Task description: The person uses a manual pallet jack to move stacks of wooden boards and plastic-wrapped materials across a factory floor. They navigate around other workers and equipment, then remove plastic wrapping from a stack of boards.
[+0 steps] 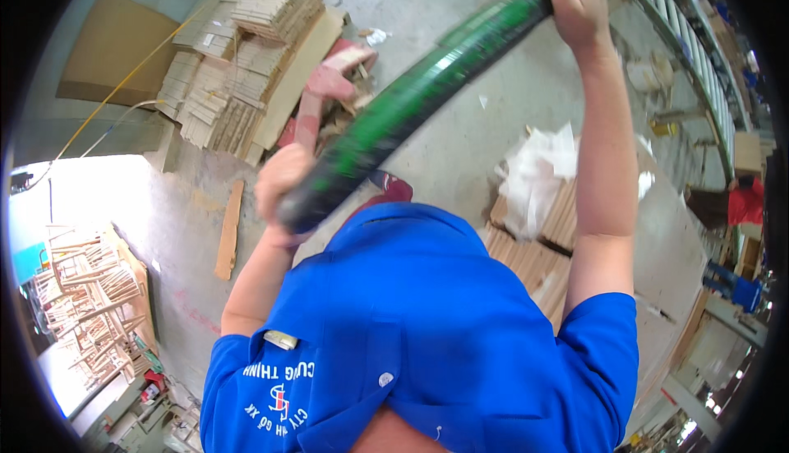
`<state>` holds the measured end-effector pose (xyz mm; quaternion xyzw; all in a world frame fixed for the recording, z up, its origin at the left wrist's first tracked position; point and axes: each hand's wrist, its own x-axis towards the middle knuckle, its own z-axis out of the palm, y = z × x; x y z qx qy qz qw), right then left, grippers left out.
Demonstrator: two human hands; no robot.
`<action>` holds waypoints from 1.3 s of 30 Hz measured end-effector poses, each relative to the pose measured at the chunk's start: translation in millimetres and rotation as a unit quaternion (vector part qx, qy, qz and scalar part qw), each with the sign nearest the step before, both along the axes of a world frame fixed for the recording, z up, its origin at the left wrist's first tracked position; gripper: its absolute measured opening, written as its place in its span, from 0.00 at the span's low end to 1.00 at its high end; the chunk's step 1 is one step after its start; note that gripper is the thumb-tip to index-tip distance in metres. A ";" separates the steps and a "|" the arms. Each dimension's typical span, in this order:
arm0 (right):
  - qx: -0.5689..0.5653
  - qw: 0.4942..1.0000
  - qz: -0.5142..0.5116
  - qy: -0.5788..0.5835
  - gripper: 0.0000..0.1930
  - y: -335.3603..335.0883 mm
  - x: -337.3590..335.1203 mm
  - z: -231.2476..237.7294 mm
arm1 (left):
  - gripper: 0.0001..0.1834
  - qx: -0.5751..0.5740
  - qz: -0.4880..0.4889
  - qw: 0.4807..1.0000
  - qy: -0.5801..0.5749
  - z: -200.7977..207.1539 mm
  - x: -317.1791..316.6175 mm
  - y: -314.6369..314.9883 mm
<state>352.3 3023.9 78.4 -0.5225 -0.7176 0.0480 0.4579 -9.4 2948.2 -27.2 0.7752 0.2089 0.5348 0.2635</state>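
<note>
From afar I see a long, glossy, green-and-black mottled cylinder [419,96], a white-lettered blue cloth shirt [444,289] and flat tan boards [275,3].

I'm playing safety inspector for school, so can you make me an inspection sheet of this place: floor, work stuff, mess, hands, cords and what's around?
Surface: grey floor, with some scraps on it.
Job's things: a long green and black roll, held slanting, its upper end to the right.
Clutter: a loose plank on the floor; stacked wood pieces at upper left; white wrapping on brown boards.
Grip: left hand on the roll's lower end, blurred; right hand on its upper end.
Cables: a yellow cord or hose at upper left.
Surroundings: wooden frames at far left; a ladder-like frame at upper right.
</note>
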 end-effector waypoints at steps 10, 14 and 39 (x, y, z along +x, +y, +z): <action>-0.332 0.873 -0.014 -0.357 0.28 -237.5 31.5 -90.5 | 0.28 -0.142 -0.318 0.890 0.295 -53.1 37.6 -186.2; -0.298 0.899 0.054 -0.317 0.25 -299.0 -2.3 -115.5 | 0.22 -0.180 -0.234 0.868 0.398 -53.5 -10.3 -227.0; -0.360 0.899 -0.072 -0.237 0.18 -633.2 -60.7 -136.1 | 0.21 -0.179 -0.286 0.844 0.417 -76.0 -42.5 -510.9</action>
